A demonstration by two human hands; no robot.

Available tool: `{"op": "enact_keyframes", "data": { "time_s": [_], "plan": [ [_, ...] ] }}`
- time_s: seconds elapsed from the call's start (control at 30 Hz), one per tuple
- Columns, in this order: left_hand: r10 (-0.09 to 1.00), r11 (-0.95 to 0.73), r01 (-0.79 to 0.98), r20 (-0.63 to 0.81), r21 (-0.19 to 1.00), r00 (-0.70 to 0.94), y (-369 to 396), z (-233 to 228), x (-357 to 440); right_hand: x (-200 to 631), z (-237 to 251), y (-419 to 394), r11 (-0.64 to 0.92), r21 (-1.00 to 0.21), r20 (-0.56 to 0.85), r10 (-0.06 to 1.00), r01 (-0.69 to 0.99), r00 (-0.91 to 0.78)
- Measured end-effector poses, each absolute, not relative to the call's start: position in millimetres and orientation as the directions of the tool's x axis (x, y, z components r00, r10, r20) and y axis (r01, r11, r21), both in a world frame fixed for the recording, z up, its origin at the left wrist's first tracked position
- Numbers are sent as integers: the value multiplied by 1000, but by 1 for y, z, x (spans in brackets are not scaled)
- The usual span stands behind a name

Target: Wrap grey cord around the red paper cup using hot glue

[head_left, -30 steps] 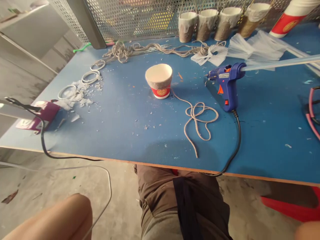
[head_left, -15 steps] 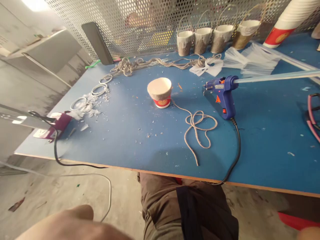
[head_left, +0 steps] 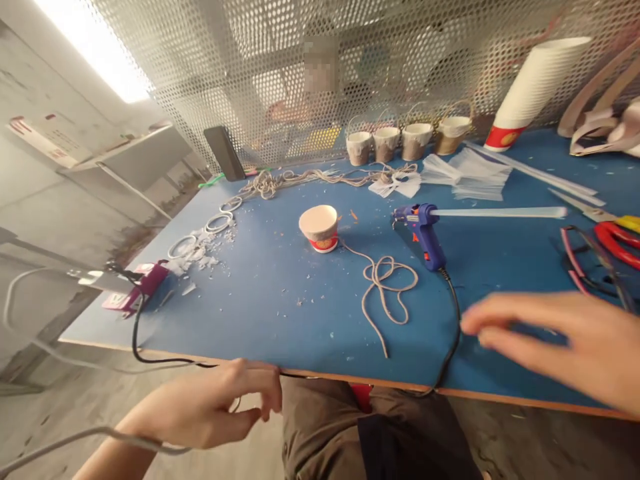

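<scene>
"Where's the cup, and how does it look?"

"The small, round paper cup (head_left: 321, 231) stands upright about the middle of the blue tabletop (head_left: 280, 320). Its mouth faces up and shows a pale cream inside. Greyish-brown wrapping covers the upper part of the outside; below that comes a red band with a gold emblem, then a white foot."

"And the string?"

"A thin, beige cord (head_left: 381, 280) trails from just beside the cup's foot, loops loosely to the right, and runs one end toward the near edge."

"What's next to it?"

"A blue plastic glue gun (head_left: 425, 235) with orange parts, farther right. A long, translucent glue stick (head_left: 500, 213) juts rightward from its back."

"The hands?"

"The left hand (head_left: 220, 403) is at the near edge, fingers loosely curled, thumb apart from them. The right hand (head_left: 560, 337), slightly blurred, is open at near right, fingertips by the gun's black cable (head_left: 456, 327)."
</scene>
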State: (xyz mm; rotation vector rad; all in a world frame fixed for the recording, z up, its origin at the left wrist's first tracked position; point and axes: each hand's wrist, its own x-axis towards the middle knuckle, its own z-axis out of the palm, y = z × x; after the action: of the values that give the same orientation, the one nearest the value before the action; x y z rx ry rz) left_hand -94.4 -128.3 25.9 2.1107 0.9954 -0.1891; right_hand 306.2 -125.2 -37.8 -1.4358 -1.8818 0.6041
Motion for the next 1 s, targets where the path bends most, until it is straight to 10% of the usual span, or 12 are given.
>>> {"op": "enact_keyframes", "data": {
  "time_s": [0.17, 0.33, 0.47, 0.6, 0.87, 1.0],
  "plan": [
    [721, -303, 762, -386, 572, 576, -118, 60, -114, 288, -4, -31, 82, -689, 65, 997, 720, -51],
    [946, -314, 830, 76, 460, 316, -82, 75, -107, 257, -4, -3, 116, -711, -18, 983, 694, -183],
    [957, -254, 844, 250, 472, 148, -47, 75, -78, 239, -9, 2, -29, -674, -46, 999, 738, -3],
    [870, -440, 840, 383, 318, 310, -24, 67, -39, 232, -19, 5, -38, -718, -22, 999, 695, 32],
    [875, -444, 896, 219, 13, 431, -9, 45, -4, 237, -19, -13, 22, -896, 66, 994, 443, 83],
    [900, -429, 881, 179, 197, 398, 3, 37, -7, 234, -12, -21, 54, -994, 66, 990, 94, 126]
  ]
}}
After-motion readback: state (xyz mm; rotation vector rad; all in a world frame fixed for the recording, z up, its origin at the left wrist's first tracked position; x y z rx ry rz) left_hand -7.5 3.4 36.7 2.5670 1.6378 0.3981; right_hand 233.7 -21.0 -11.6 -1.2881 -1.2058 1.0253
